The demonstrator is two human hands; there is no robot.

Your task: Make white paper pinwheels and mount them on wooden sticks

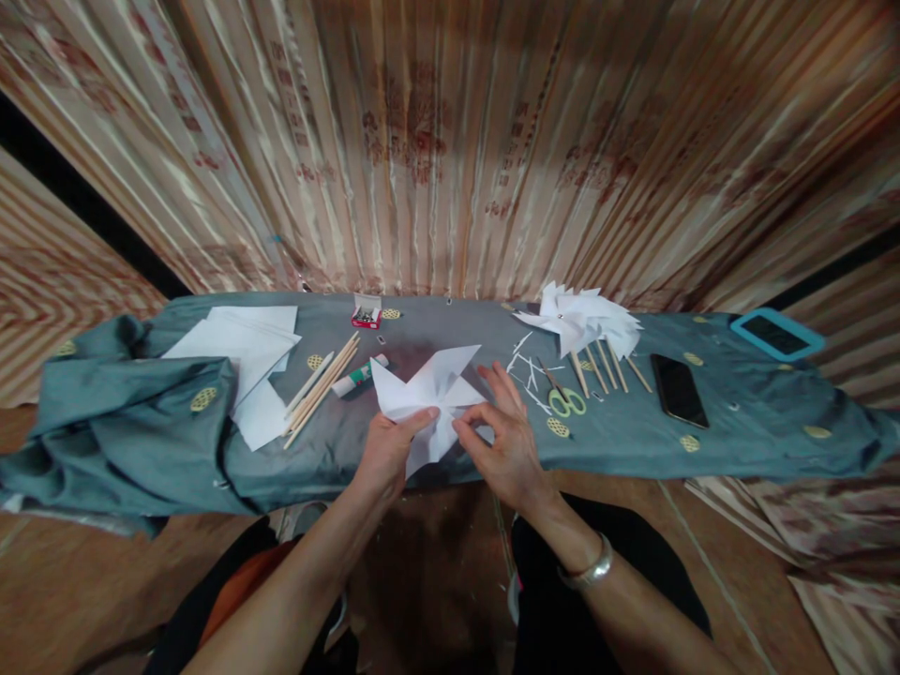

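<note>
A white paper pinwheel [450, 370] is held up over the front edge of the cloth-covered table. My left hand [386, 450] grips it from the left, thumb pressed near its middle and the other fingers hidden behind the paper. On the right side, the thumb and index finger of my right hand [510, 450] are pinched together at a lower blade, with the remaining fingers raised. Behind the pinwheel lie a glue stick [360, 377] and a bundle of wooden sticks [324, 386]. A small red box [367, 313] with its lid up holds tiny metallic pieces.
White paper sheets [246, 342] lie at the left beside bunched cloth [133, 403]. Several pinwheels on sticks [594, 314] are piled at the back right. Near them are paper strips [524, 359], green-handled scissors [566, 402], a black phone [679, 390] and a blue-framed tablet-like device [777, 335].
</note>
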